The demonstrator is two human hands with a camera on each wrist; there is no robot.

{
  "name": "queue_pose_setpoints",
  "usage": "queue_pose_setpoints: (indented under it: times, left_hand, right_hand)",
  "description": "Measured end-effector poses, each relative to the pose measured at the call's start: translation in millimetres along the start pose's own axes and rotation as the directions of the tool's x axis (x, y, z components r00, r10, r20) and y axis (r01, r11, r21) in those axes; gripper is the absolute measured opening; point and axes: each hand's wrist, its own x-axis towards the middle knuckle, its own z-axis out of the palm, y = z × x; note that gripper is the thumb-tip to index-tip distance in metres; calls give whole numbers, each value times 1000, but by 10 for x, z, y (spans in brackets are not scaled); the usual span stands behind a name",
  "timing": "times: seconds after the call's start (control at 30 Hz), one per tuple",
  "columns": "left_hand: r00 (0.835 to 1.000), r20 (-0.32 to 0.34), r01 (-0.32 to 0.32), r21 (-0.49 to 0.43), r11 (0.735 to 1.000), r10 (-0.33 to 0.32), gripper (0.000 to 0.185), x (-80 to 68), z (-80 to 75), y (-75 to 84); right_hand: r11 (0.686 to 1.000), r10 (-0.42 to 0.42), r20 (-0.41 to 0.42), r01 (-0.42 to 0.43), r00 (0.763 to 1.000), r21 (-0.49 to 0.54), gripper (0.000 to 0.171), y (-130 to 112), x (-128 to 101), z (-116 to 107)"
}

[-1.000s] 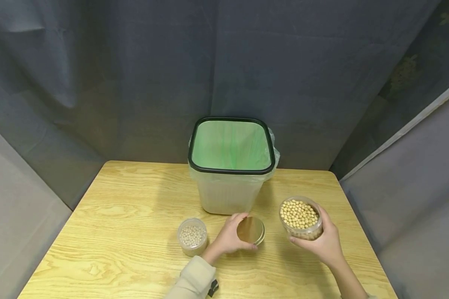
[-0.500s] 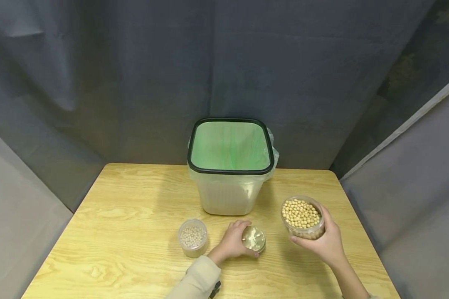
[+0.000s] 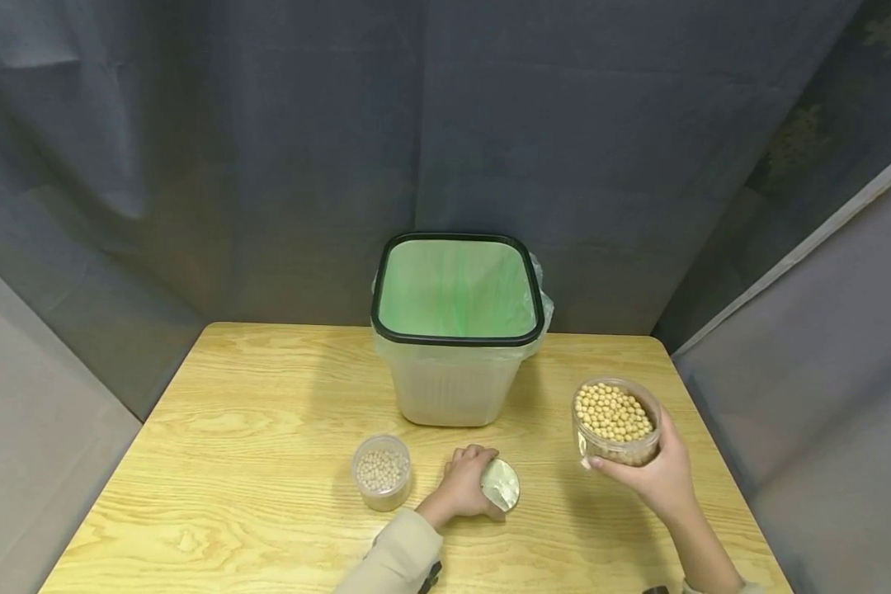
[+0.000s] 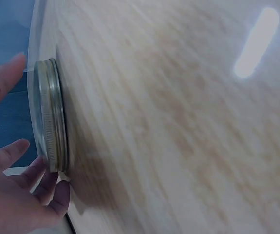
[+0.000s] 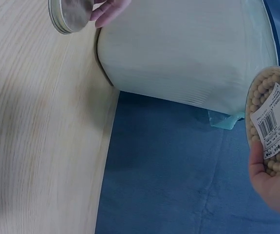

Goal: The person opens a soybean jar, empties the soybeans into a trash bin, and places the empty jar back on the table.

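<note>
My left hand (image 3: pixel 466 484) is at a gold metal jar lid (image 3: pixel 500 484), right of the smaller jar. In the left wrist view the lid (image 4: pixel 52 117) lies close over the table, its side showing layered rims. Fingertips (image 4: pixel 61 195) are at its lower edge while the thumb stands a little apart from it. My right hand (image 3: pixel 661 474) grips a clear jar of pale yellow beans (image 3: pixel 615 417), lidless and tilted, raised over the table. A white barcode label (image 5: pixel 271 122) shows on this jar in the right wrist view.
A smaller clear jar of pale beans (image 3: pixel 381 472) stands on the wood-grain table (image 3: pixel 252 462) left of my left hand. Behind it is a translucent bin (image 3: pixel 453 384) with a black rim and green liner. Dark curtains (image 3: pixel 304 165) hang beyond the table's far edge.
My left hand has brought the lid down and nearer to me, and its thumb is now apart from it. My right hand has moved the jar slightly right and tilted it.
</note>
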Motion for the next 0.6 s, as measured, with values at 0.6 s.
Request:
queue_pose_setpoints:
  times: [0.6]
  left_hand:
    - [992, -76, -113, -227, 967, 98, 76, -86, -367, 222]
  right_hand:
    - [998, -11, -16, 12, 1000, 67, 101, -50, 57, -50]
